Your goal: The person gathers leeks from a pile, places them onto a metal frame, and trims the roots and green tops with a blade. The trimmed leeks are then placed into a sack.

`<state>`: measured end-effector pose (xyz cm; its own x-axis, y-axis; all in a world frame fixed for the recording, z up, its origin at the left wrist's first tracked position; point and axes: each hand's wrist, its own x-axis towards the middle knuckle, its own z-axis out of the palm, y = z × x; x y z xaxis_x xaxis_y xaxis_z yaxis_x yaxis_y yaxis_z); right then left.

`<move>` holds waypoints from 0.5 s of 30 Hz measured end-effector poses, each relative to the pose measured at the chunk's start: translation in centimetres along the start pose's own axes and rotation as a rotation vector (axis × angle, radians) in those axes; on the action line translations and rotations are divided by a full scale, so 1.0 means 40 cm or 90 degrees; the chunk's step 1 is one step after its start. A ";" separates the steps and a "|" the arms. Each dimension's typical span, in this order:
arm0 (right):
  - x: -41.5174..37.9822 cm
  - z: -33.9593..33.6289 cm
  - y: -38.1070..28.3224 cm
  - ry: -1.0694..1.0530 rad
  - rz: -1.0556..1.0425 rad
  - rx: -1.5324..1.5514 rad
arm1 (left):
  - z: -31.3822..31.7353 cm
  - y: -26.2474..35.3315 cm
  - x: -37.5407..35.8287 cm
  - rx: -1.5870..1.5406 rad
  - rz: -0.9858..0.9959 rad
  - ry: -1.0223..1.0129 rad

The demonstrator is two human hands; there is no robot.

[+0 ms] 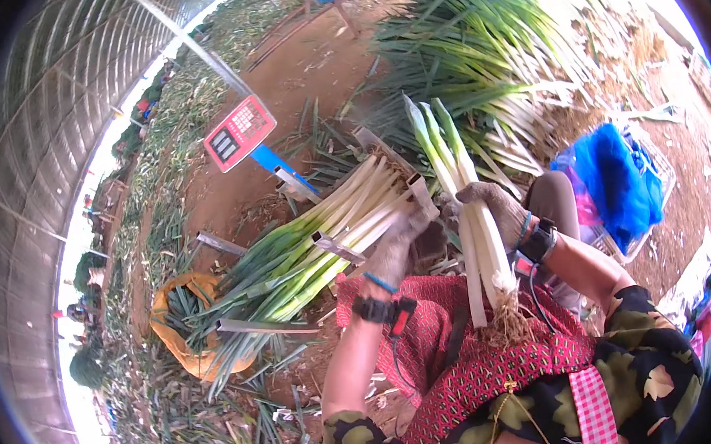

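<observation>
My right hand (496,209), in a knitted glove, is closed around a few long green onions (486,254). Their leaves point away from me, and their brown roots hang over the red patterned apron (466,383) on my lap. My gloved left hand (402,239) is at the near right end of a metal frame, beside the white stalks of a pile of green onions (316,245) lying across it. Blur smears the left fingers, and I cannot tell whether they grip anything.
A large heap of green onions (492,47) lies ahead to the right. Left of the frame are a red-faced scale display (240,133) on a post and a yellow sack (174,338). Bright blue netting (616,179) lies over a crate at right. Leaf scraps litter the ground.
</observation>
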<state>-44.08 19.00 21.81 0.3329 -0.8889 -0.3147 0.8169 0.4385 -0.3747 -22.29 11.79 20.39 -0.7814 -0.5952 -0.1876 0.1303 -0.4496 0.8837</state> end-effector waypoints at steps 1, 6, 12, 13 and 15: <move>0.003 0.011 0.006 0.034 -0.012 -0.052 | -0.070 -0.045 0.062 -0.024 0.020 -0.019; -0.048 0.148 0.019 0.015 -0.035 -0.175 | 0.073 0.143 0.100 -0.063 0.160 -0.005; -0.041 0.250 -0.002 -0.106 -0.029 -0.399 | 0.081 0.286 0.132 -0.331 0.319 -0.058; -0.041 0.290 0.000 -0.122 -0.059 -0.462 | 0.089 0.328 0.095 -0.308 0.344 -0.071; -0.040 0.373 -0.001 -0.179 -0.085 -0.551 | 0.062 0.388 0.065 -0.359 0.326 -0.063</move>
<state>-37.61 18.46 35.33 0.4560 -0.8890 -0.0409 0.2569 0.1755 -0.9504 -23.81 4.91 34.67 -0.5871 -0.7702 0.2491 0.7615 -0.4210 0.4929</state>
